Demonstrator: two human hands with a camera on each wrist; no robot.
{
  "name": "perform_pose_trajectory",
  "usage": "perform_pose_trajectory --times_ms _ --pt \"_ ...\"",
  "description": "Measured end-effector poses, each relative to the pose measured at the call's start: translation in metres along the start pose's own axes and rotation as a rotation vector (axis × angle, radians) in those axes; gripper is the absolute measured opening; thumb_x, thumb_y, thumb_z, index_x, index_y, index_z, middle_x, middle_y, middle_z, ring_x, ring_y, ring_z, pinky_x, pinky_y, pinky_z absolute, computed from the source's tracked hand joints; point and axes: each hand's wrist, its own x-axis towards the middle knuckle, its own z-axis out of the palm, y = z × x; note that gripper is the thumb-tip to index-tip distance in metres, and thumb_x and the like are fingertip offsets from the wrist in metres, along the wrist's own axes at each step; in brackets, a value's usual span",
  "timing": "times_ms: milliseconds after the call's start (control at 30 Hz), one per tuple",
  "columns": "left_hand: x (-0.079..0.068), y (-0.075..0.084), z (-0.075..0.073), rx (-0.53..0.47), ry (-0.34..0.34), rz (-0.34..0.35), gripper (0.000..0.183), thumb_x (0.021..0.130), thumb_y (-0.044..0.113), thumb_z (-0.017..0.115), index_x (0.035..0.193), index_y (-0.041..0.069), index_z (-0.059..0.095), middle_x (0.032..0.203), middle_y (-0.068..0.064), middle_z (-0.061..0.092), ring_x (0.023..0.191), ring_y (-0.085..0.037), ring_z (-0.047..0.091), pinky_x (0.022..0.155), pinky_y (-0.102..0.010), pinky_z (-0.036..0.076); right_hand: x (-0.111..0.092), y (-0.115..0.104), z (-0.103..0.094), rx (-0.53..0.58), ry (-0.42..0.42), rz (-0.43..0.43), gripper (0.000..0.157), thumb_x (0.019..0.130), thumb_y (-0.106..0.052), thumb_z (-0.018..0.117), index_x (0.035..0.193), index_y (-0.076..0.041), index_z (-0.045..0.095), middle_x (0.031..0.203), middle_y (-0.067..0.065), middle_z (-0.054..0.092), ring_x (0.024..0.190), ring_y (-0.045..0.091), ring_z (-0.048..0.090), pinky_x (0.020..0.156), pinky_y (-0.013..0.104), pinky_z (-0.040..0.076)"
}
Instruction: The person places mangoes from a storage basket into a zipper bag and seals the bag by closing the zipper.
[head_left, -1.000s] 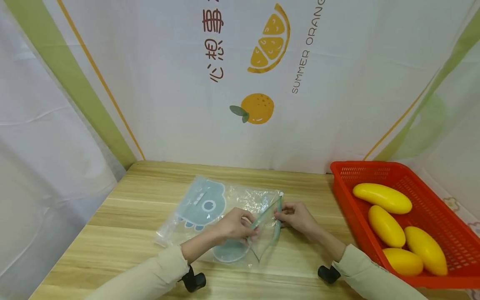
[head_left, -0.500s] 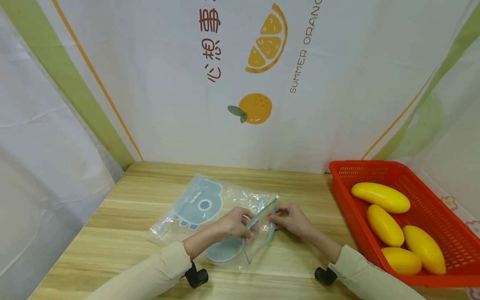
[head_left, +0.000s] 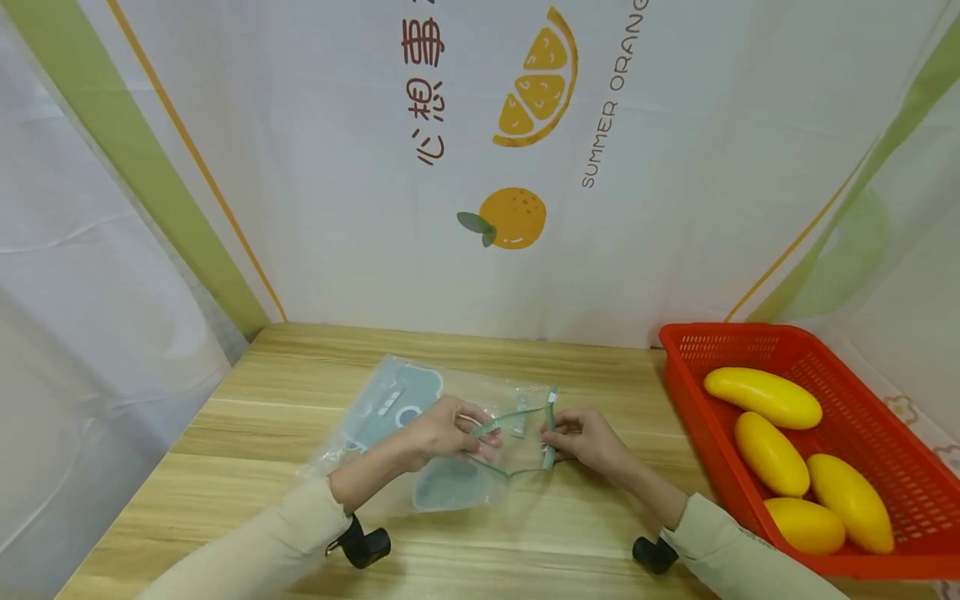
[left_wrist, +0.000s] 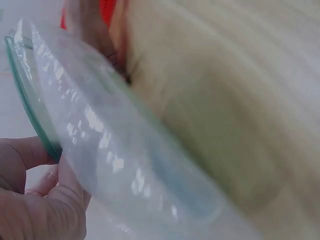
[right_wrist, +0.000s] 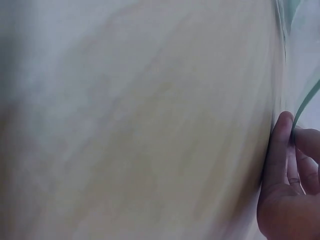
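A clear zip bag [head_left: 450,485] with a blue-grey cartoon print and a green-edged mouth lies on the wooden table in the head view. My left hand [head_left: 444,429] pinches one side of the mouth between thumb and fingers. On the opposite side, my right hand [head_left: 588,437] pinches the other green edge, just below the white slider [head_left: 552,397]. Between them the mouth gapes wide. In the left wrist view the green strip [left_wrist: 31,112] runs down into the left hand's pinch. The right wrist view shows the right hand [right_wrist: 290,185] gripping the other strip at the frame's edge.
A red plastic basket [head_left: 678,400] stands on the right with several yellow mango-like fruits [head_left: 772,452] in it. The wooden table [head_left: 247,450] meets a white printed curtain [head_left: 360,258] at the back and left.
My left hand has moved left and slightly up with its edge of the bag, and the mouth has spread wider. My right hand stays nearly in place, still pinching its edge.
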Motion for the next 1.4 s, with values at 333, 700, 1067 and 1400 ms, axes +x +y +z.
perform_pose_trajectory --times_ms 333,700,1067,1400 --pt "-0.022 0.046 -0.04 0.149 0.065 0.036 0.028 0.092 -0.014 0.055 0.117 -0.008 0.067 0.108 -0.017 0.07 0.091 -0.028 0.072 0.082 -0.041 0.061 -0.005 -0.001 0.0 0.024 0.0 -0.002 0.016 0.091 0.007 0.072 0.103 0.016 0.067 0.086 0.018 0.071 0.074 0.024 0.071 0.069 0.037 0.063" --pt "-0.032 0.068 -0.057 0.228 0.049 0.053 0.026 0.09 -0.017 0.06 0.114 -0.011 0.068 0.114 -0.019 0.07 0.093 -0.028 0.071 0.084 -0.038 0.06 -0.007 -0.014 0.003 0.0 -0.007 0.018 0.015 0.09 0.006 0.073 0.101 0.014 0.067 0.083 0.014 0.068 0.076 0.031 0.072 0.069 0.038 0.063" --pt "-0.029 0.029 -0.039 0.094 -0.064 -0.047 0.039 0.092 -0.012 0.065 0.13 -0.013 0.057 0.1 -0.019 0.073 0.085 -0.032 0.072 0.071 -0.035 0.062 -0.008 -0.026 0.012 -0.012 -0.027 -0.013 0.019 0.091 0.003 0.074 0.105 0.014 0.068 0.09 0.013 0.068 0.078 0.019 0.071 0.073 0.041 0.063" --pt "-0.023 0.004 -0.022 -0.063 -0.067 -0.116 0.047 0.089 -0.011 0.056 0.136 -0.016 0.049 0.101 -0.019 0.072 0.084 -0.027 0.073 0.064 -0.03 0.061 -0.006 -0.04 0.018 -0.055 -0.132 -0.029 0.022 0.094 -0.002 0.073 0.109 0.013 0.067 0.095 0.012 0.068 0.09 0.025 0.072 0.079 0.041 0.062"
